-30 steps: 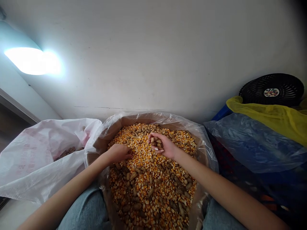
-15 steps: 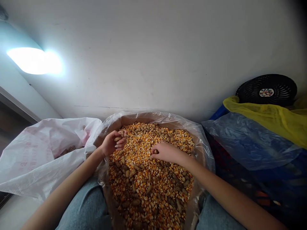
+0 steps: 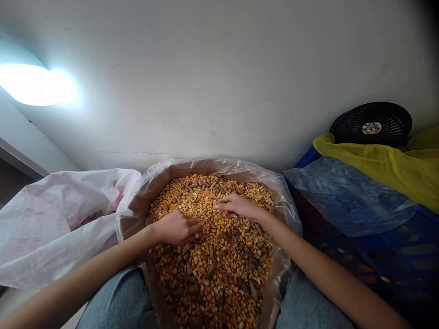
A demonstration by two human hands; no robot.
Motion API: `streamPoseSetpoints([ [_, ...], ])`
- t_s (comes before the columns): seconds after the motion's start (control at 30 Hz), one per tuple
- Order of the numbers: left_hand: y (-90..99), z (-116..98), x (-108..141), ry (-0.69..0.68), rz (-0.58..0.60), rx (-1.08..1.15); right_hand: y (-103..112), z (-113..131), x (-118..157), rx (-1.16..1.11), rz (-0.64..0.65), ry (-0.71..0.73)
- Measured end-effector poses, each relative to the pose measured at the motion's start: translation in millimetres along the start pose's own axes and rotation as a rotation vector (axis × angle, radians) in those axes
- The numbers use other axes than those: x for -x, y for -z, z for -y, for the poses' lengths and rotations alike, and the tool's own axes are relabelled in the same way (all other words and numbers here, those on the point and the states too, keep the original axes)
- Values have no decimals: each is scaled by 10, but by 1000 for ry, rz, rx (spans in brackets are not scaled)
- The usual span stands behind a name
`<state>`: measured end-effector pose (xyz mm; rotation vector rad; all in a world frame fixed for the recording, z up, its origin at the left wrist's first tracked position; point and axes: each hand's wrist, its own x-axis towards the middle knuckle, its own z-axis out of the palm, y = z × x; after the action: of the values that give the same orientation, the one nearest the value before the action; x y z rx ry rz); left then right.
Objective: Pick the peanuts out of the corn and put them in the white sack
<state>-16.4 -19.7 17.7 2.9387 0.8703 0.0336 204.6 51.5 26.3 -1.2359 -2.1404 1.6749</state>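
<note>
A cardboard box lined with clear plastic [image 3: 288,201] stands between my knees. It is filled with yellow corn kernels [image 3: 209,265] mixed with unshelled peanuts [image 3: 252,290]. My left hand [image 3: 178,227] is palm down low over the corn at the left, its fingers curled round peanuts that are hidden from view. At the right of the box, my right hand [image 3: 238,205] is just above the kernels with thumb and fingers drawn together. Whatever lies between those fingertips is too small to make out.
A white woven sack [image 3: 51,214] with peanuts inside lies open to the left. On the right are a blue crate [image 3: 394,256], a clear plastic sheet [image 3: 346,196], yellow mesh [image 3: 384,160] and a black fan [image 3: 372,123]. Behind the box rises a wall [image 3: 206,82] with a bright lamp [image 3: 30,84] at left.
My left hand, palm up with peanuts showing before, has turned over and moved right and down over the corn. The right hand has risen slightly, and its peanut no longer shows.
</note>
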Motion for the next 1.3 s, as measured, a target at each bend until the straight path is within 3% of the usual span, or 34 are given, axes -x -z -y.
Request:
streamPoseSetpoints([
  [0.07, -69, -49, -51, -130, 19, -128, 44, -21, -5, -273, -38, -27],
  [0.13, -136, -75, -90, -174, 20, -173, 61, -9, -6, -531, -43, -16],
  [0.27, -175, -75, -128, -99, 33, -37, 111, 41, 6, -945, 15, 42],
  [0.37, -97, -37, -134, 135, -38, 397, 162, 41, 15, -1077, 50, 67],
  [0.5, 33, 69, -111, 465, -319, 1371, 174, 32, 21, -1087, 98, 118],
  [0.57, 69, 129, -82, 495, -425, 1785, 155, 38, 22, -1063, 100, 107],
  [0.63, 86, 177, -46, 483, -485, 2054, 132, 44, 20, -1036, 81, 84],
  [0.77, 104, 222, 6, 473, -576, 2251, 99, 38, 17, -958, 59, 41],
  [0.9, 110, 220, 16, 487, -600, 2178, 81, 25, 36, -745, 46, -17],
  [1.03, 86, 191, 7, 551, -477, 1919, 49, -35, 53, -183, 108, -111],
  [1.13, 89, 142, 11, 497, -322, 1393, -6, -87, 46, 257, 265, -144],
  [1.23, 109, 75, 33, 261, -133, 686, -84, -64, 58, 542, 388, -162],
  [1.3, 100, 38, 46, 82, -30, 349, -147, -2, 86, 704, 380, -159],
])
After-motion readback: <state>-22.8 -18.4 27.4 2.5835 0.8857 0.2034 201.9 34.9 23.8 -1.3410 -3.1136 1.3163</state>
